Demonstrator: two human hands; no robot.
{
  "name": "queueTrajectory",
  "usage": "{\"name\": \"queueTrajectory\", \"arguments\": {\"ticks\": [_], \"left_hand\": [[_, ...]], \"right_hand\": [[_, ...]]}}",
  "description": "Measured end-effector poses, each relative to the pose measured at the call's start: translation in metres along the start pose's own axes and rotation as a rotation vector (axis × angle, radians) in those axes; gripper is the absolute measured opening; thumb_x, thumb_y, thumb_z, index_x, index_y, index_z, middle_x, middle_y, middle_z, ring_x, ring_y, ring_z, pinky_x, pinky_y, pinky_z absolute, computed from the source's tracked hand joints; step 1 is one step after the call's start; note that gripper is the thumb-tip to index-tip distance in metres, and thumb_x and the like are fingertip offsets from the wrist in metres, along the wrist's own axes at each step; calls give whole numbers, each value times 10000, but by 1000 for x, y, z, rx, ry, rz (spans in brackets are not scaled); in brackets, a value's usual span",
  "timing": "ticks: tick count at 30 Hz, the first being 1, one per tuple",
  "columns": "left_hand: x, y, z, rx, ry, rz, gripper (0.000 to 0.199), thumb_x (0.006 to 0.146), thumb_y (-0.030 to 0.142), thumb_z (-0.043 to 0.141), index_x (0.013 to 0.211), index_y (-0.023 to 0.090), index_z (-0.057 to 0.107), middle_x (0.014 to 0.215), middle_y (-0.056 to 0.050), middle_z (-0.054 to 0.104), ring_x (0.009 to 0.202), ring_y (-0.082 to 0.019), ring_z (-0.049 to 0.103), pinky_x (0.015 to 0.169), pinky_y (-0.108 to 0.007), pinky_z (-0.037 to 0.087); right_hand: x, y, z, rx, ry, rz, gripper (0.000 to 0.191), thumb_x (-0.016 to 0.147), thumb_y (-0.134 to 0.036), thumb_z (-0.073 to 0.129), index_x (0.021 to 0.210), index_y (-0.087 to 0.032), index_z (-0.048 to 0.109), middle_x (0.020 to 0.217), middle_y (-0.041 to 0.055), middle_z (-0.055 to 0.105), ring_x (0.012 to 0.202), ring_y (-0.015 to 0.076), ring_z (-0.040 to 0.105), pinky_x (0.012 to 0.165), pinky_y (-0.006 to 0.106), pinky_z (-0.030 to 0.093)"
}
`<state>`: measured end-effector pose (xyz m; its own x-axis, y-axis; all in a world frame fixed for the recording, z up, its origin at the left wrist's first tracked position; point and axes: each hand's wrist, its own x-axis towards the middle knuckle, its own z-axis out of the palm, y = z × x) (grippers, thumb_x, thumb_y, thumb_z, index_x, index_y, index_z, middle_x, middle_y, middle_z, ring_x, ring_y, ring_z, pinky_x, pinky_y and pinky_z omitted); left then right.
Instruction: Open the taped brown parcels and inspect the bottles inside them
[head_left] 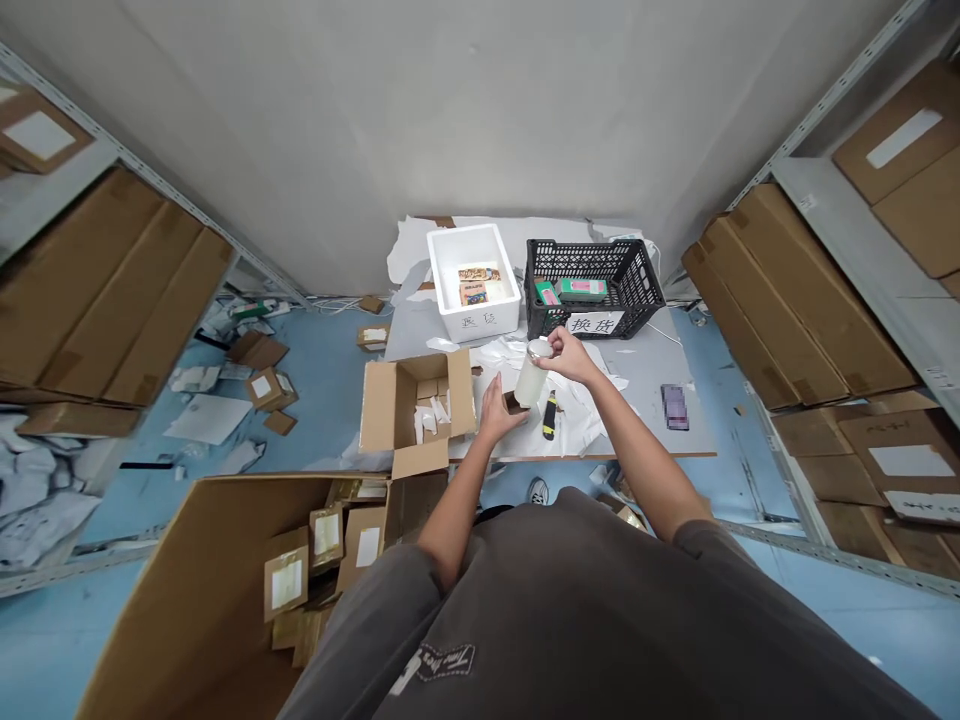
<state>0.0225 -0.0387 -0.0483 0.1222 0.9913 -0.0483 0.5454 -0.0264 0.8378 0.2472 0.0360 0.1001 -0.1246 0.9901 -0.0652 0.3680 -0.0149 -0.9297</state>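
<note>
My right hand is closed around the top of a whitish bottle with a silvery cap, held tilted above the table. Just below its lower end, my left hand grips a small dark brown cardboard box, mostly hidden by the fingers. The bottle's bottom meets the box's top; whether it is inside cannot be made out. Close to the right of the bottle lies a yellow and black utility knife on crumpled white paper. An open carton with white scraps and small boxes inside stands left of my left hand.
At the table's back are a white foam box with printed packets and a black crate holding green boxes. A phone lies on the right. A large carton of parcels stands lower left; loaded shelves flank both sides.
</note>
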Motion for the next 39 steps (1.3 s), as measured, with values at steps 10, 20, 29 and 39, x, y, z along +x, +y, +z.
{"name": "queueTrajectory", "arguments": {"ticks": [10, 20, 29, 39], "left_hand": [[15, 90, -50, -337, -11, 160, 1026, 724, 469, 956, 1594, 272, 448, 1514, -154, 578, 1254, -315, 652, 1029, -480, 573], [0, 135, -90, -523, -38, 185, 1106, 742, 528, 981, 1663, 325, 405, 1497, -136, 570, 1295, -288, 631, 970, -394, 618], [-11, 150, -83, -348, 27, 237, 1164, 759, 482, 966, 1723, 333, 330, 1560, -165, 527, 1266, -325, 649, 970, -454, 625], [-19, 153, -82, -296, -8, 241, 1170, 784, 489, 943, 1742, 340, 288, 1567, -167, 505, 1283, -336, 656, 988, -471, 632]], "right_hand": [[13, -37, -18, 288, -126, 18, 645, 610, -542, 981, 1011, -253, 568, 859, -28, 710, 782, 183, 655, 703, 298, 531], [-43, -21, 9, 601, -322, -79, 1151, 650, -436, 1041, 1615, -349, 420, 1406, 100, 710, 1220, 308, 731, 1093, 534, 592], [-55, -24, 15, 570, -152, -60, 1195, 684, -479, 1006, 1670, -395, 336, 1386, 87, 703, 1209, 318, 729, 1012, 520, 636], [-61, -26, 12, 491, -125, -84, 1187, 697, -483, 993, 1672, -349, 329, 1381, 104, 692, 1230, 326, 714, 1115, 559, 577]]}}
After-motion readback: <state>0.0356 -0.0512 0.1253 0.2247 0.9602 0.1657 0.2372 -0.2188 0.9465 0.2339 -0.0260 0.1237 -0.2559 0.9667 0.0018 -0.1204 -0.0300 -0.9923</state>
